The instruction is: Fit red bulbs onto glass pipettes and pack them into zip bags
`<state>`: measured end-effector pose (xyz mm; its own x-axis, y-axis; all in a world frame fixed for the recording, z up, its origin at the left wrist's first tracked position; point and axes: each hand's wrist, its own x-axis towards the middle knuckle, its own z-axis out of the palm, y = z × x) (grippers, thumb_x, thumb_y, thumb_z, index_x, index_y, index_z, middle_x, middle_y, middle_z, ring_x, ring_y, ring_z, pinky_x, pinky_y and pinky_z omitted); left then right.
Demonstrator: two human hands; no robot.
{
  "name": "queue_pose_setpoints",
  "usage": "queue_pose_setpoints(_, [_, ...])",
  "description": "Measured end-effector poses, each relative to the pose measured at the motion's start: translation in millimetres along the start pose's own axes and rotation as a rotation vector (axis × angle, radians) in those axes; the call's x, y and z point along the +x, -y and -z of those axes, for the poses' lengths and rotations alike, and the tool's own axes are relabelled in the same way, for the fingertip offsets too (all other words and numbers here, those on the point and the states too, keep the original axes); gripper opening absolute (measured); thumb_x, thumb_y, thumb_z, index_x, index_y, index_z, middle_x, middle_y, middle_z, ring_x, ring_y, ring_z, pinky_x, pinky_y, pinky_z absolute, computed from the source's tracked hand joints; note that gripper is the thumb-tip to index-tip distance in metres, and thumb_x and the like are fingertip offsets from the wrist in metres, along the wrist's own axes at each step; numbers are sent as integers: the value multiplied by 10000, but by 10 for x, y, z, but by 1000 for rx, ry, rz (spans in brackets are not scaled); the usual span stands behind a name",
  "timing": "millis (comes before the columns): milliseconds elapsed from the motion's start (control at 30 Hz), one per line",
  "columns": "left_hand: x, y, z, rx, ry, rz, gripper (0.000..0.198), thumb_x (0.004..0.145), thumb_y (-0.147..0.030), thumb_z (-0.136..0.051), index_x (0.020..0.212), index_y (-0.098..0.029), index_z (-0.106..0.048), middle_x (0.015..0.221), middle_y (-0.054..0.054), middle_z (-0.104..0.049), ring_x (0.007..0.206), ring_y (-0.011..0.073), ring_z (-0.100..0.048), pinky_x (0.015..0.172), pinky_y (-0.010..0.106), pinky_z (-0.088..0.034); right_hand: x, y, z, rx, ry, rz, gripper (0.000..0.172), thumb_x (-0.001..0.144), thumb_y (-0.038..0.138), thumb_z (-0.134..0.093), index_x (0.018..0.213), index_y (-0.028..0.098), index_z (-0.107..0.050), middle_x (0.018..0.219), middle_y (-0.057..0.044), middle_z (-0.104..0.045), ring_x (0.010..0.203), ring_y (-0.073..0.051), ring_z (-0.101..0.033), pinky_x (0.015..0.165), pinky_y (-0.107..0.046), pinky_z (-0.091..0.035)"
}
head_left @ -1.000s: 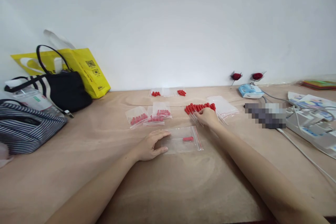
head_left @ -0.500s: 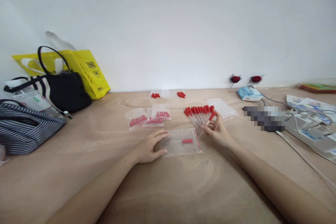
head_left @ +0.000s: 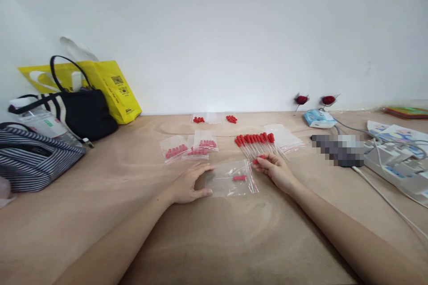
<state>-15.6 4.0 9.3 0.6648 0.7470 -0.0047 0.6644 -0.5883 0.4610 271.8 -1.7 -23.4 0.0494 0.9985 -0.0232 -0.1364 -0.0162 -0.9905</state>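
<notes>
A clear zip bag (head_left: 223, 190) lies flat before me, its red-striped edge toward the right. Inside rests one glass dropper with a red rubber bulb (head_left: 239, 178). My left hand (head_left: 191, 184) is at the bag's left end, thumb and fingers spread flat. With pinched fingers, my right hand (head_left: 276, 171) grips another dropper by its red bulb (head_left: 257, 160). Its thin stem points left over or into the bag's right edge; I cannot tell which. Just behind lies a row of several red-bulbed droppers (head_left: 256, 139).
Filled zip bags (head_left: 206, 144) with red bulbs overlap at centre left. Two more groups of red bulbs (head_left: 231, 119) lie by the wall. Flat bags (head_left: 284, 137) are behind the row. A power strip (head_left: 394, 169) with cables is at right; a striped bag (head_left: 36, 160) stands left.
My right hand has moved down and left with the dropper, turning it from upright to nearly level, stem toward the bag. My left hand stays almost still.
</notes>
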Motion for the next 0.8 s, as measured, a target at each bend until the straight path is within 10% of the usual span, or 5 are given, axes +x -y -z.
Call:
queue_pose_setpoints(300, [10, 6, -20, -19, -30, -25, 610, 743, -471, -557, 1274, -240, -368, 1336, 62, -399, 1254, 277, -305, 1017, 456, -291, -50, -12, -7, -296, 251, 49, 389, 569, 440, -702, 809, 186, -531, 691, 19, -601, 418, -45, -393, 381, -185, -316])
queue_pose_setpoints(567, [8, -2, -26, -17, -15, -12, 623, 738, -470, -563, 1282, -243, -361, 1349, 59, -384, 1273, 286, -269, 1024, 468, -276, 26, -102, -30, -605, 84, 246, 297, 649, 458, -631, 741, 177, -661, 604, 7, -535, 482, -85, -399, 456, -224, -339])
queue_pose_setpoints(800, [20, 10, -36, -2, -27, -42, 639, 734, -469, -571, 1289, -236, -357, 1348, 62, -388, 1270, 286, -274, 1029, 465, -266, 8, -62, -100, -830, 271, 297, 270, 801, 371, -475, 770, 223, -699, 750, -29, -584, 714, -147, -538, 664, -274, -423])
